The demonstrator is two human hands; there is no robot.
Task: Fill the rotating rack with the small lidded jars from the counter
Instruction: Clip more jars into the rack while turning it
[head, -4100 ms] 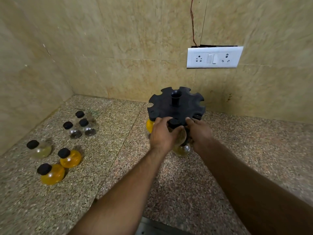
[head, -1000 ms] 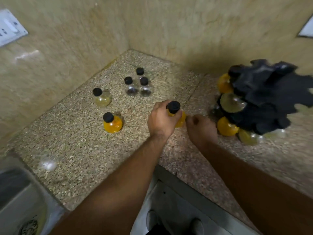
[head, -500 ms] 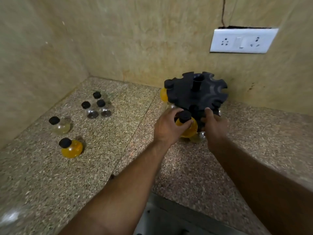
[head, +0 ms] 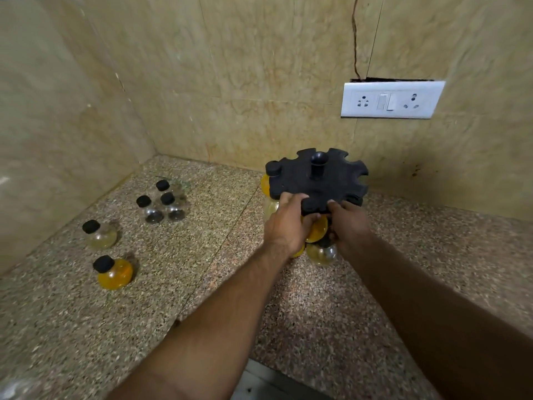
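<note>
left hand (head: pixel 288 226) grips round amber jar (head: pixel 317 230) under notched black rack (head: pixel 317 180); right hand (head: pixel 350 226) unclear.

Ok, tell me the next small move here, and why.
Probably push the orange jar the rest of the way into the slot at the rack edge, then let go. Both hands, left and right, are on it there, under the top disc; its lid is hidden, so seating is unclear.

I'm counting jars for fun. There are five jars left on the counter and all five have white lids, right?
Not quite. The head view shows five jars left on the counter, but their lids are black, not white, like the one on the orange jar nearest you.
</note>
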